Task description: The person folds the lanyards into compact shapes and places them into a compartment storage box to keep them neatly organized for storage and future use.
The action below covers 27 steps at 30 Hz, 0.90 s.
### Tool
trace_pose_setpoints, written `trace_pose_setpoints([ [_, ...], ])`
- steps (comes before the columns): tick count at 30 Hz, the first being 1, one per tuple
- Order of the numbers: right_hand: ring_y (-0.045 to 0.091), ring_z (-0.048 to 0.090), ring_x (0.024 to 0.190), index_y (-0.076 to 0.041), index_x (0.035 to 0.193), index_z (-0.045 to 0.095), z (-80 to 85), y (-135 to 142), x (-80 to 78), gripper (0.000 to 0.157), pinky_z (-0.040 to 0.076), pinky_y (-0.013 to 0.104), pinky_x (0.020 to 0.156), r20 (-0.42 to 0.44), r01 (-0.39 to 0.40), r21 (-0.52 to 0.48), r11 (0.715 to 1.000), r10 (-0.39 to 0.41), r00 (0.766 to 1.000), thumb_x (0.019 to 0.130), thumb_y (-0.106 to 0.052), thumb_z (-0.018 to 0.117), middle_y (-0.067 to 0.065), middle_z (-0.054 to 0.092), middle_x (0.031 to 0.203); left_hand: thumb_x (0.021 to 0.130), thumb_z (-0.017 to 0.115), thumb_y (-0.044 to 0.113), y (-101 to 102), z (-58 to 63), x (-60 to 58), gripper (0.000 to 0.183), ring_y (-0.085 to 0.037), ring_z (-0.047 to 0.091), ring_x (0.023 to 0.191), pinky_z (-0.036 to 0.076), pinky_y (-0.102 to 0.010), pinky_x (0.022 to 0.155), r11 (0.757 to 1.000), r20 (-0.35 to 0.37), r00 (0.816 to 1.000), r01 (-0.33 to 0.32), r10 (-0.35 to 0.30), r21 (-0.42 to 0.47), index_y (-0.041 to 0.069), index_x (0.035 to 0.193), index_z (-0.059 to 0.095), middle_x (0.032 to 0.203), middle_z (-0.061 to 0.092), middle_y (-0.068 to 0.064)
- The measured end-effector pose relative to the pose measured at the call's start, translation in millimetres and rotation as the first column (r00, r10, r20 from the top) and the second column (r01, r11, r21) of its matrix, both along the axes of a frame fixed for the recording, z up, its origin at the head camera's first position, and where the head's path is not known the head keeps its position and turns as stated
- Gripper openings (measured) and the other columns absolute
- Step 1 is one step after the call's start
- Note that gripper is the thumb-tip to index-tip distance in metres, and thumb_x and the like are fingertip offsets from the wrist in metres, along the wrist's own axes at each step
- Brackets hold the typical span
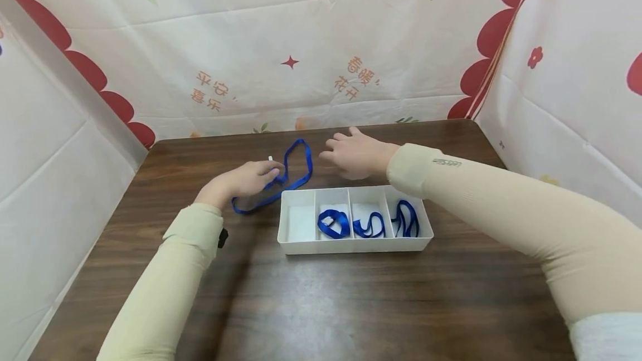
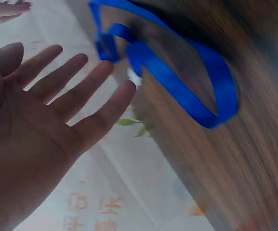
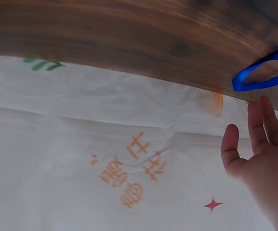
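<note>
A blue lanyard (image 1: 308, 167) lies in loose loops on the table behind the white tray, with a small white piece at one end. My left hand (image 1: 249, 178) is over its left part, and the left wrist view shows the fingers spread and the palm bare beside the blue strap (image 2: 175, 86). To the right of the lanyard, my right hand (image 1: 358, 155) hovers behind the tray with nothing in it. The right wrist view has its fingers (image 3: 230, 139) extended near the lanyard (image 3: 254, 79).
The white tray (image 1: 356, 245) has several compartments in a row. Three of them hold coiled blue lanyards (image 1: 333, 224); the leftmost shows only its bare floor. Printed cloth walls (image 1: 261, 43) stand behind and beside the brown table (image 1: 321, 305).
</note>
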State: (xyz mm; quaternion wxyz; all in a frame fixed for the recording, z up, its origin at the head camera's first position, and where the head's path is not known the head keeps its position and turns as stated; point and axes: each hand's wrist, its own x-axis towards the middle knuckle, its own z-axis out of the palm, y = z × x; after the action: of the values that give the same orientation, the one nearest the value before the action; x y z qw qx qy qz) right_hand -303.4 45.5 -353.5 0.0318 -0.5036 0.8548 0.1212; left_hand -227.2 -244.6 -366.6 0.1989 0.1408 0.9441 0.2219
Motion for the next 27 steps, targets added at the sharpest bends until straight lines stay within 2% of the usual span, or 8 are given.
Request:
trace_pose_setpoints([
  [4,0.032,0.057,0.125,-0.018,0.144,0.065,-10.1,-17,-6.3,0.038,0.048,0.06,0.107,-0.046,-0.072,0.043,0.996,0.074,0.996,0.106,-0.02,0.064,0.011,0.065,0.139,0.11,0.037,0.009,-5,-14.3,-22.2,0.049,-0.042,0.033,0.16,0.031,-0.06,0.13,0.993,-0.017,1.0,-0.004,0.002,-0.114,0.006,0.158,0.049,0.169,0.041,-0.02],
  [9,0.031,0.058,0.129,-0.018,0.147,0.063,-24.1,-38,-17.0,0.04,0.053,0.054,0.102,-0.074,-0.149,0.136,0.979,0.16,0.984,0.107,-0.02,0.062,0.009,0.063,0.146,0.102,0.044,-0.002,-7,-30.6,-47.6,0.057,-0.044,0.035,0.159,0.037,-0.058,0.127,0.949,-0.066,0.997,0.024,-0.047,-0.314,0.008,0.158,0.049,0.173,0.035,-0.018],
  [12,0.032,0.06,0.134,-0.019,0.151,0.06,-28.8,-56,-24.8,0.046,0.058,0.051,0.103,-0.059,-0.196,0.139,0.971,0.206,0.977,0.106,-0.027,0.066,0.008,0.063,0.149,0.101,0.049,-0.002,-9,-32.3,-57.7,0.057,-0.044,0.035,0.159,0.038,-0.058,0.126,0.935,-0.069,0.995,0.046,-0.075,-0.353,0.011,0.156,0.053,0.172,0.036,-0.02],
  [16,0.032,0.065,0.134,-0.022,0.154,0.057,-30.0,-78,-34.0,0.051,0.06,0.046,0.104,0.005,-0.227,0.124,0.966,0.228,0.974,0.104,-0.025,0.069,0.008,0.063,0.153,0.103,0.061,0.008,-11,-31.2,-66.9,0.046,-0.043,0.038,0.157,0.04,-0.059,0.125,0.938,-0.075,0.992,0.073,-0.104,-0.34,0.015,0.148,0.063,0.167,0.043,-0.022],
  [18,0.03,0.066,0.133,-0.024,0.156,0.055,-28.7,-89,-36.6,0.051,0.058,0.044,0.107,0.057,-0.202,0.132,0.97,0.196,0.979,0.106,-0.022,0.065,0.008,0.062,0.153,0.102,0.068,0.013,-12,-31.3,-70.3,0.037,-0.041,0.05,0.147,0.045,-0.057,0.12,0.943,-0.079,0.99,0.089,-0.121,-0.319,0.015,0.139,0.07,0.156,0.054,-0.021],
  [21,0.03,0.064,0.134,-0.025,0.159,0.05,-26.9,-102,-37.5,0.048,0.052,0.046,0.115,0.174,-0.14,0.161,0.977,0.112,0.978,0.111,-0.026,0.055,0.009,0.06,0.154,0.098,0.077,0.017,-14,-32.5,-73.7,0.022,-0.031,0.061,0.119,0.053,-0.049,0.106,0.949,-0.086,0.987,0.104,-0.135,-0.297,0.012,0.119,0.077,0.128,0.065,-0.014],
  [24,0.033,0.047,0.153,-0.028,0.165,0.04,-27.8,-111,-35.3,0.053,0.038,0.052,0.127,0.317,-0.072,0.219,0.973,-0.001,0.948,0.115,-0.045,0.041,0.014,0.043,0.168,0.097,0.078,0.018,-15,-35.1,-76.7,0.01,-0.024,0.061,0.096,0.056,-0.04,0.089,0.956,-0.06,0.992,0.094,-0.115,-0.277,0.009,0.102,0.077,0.109,0.068,-0.009],
  [27,0.037,0.03,0.163,-0.03,0.17,0.028,-31.0,-114,-33.4,0.064,0.029,0.059,0.131,0.398,-0.04,0.273,0.961,-0.075,0.914,0.113,-0.06,0.028,0.016,0.02,0.178,0.1,0.074,0.016,-15,-37.3,-79.9,0.009,-0.023,0.064,0.09,0.057,-0.038,0.084,0.973,-0.028,0.996,0.072,-0.08,-0.22,0.007,0.099,0.076,0.103,0.073,-0.009],
])
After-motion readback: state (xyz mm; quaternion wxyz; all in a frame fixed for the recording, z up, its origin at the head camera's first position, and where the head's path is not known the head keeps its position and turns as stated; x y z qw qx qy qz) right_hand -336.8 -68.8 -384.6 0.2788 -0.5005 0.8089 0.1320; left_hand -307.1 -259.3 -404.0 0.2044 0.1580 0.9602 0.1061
